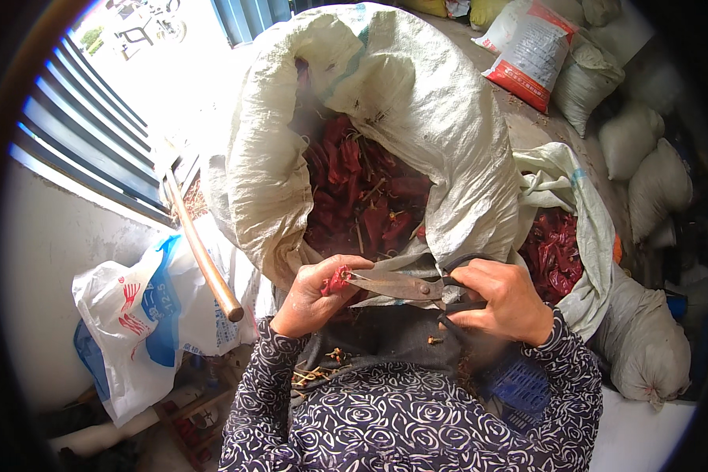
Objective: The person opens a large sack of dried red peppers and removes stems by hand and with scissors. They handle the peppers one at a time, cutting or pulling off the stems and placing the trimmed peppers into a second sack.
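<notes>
Pinched in my left hand is a dried red chilli pepper, its stem end turned to the right. My right hand grips the black handles of a pair of scissors. The worn blades are parted, and the upper blade's tip reaches the pepper's stem end. Just beyond my hands stands a large white woven sack with its rim rolled down, holding many dried red chillies. Cut stems lie on the dark cloth over my lap.
A smaller woven sack of red chillies stands right. Stuffed sacks line the right side. At left, a wooden tool handle leans over a white plastic bag. A blue plastic basket sits by my right elbow.
</notes>
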### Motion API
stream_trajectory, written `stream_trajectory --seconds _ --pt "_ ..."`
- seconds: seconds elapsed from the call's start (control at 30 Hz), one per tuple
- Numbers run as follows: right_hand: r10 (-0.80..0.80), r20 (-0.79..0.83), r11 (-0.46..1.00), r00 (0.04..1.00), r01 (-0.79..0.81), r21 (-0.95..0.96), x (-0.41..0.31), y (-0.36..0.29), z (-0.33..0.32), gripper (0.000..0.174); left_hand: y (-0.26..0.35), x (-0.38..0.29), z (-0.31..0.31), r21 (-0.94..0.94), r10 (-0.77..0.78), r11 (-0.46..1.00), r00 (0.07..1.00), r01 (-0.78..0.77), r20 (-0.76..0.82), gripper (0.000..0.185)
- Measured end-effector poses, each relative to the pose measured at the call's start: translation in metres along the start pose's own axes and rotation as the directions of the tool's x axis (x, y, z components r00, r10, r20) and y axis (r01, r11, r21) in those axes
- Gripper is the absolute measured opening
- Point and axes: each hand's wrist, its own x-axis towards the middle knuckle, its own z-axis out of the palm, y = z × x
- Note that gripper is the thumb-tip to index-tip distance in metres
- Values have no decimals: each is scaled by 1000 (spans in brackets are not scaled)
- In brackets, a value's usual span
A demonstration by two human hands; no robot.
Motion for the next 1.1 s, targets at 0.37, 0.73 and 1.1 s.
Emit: stream_trajectory --seconds 0.37,0.73,1.1 --pt "49 115 984 992 -28 -178 14 -14 -21 43 -2 -4 -4 195 6 981 1000 -6 -3 36" --pt "135 1 980 991 -134 145 7 -16 24 39 -4 -4 17 -243 -122 966 981 83 -149 24" --pt "152 -112 921 982 -100 377 3 -22 52 33 -2 -3 6 -511 -48 858 999 41 -1 38"
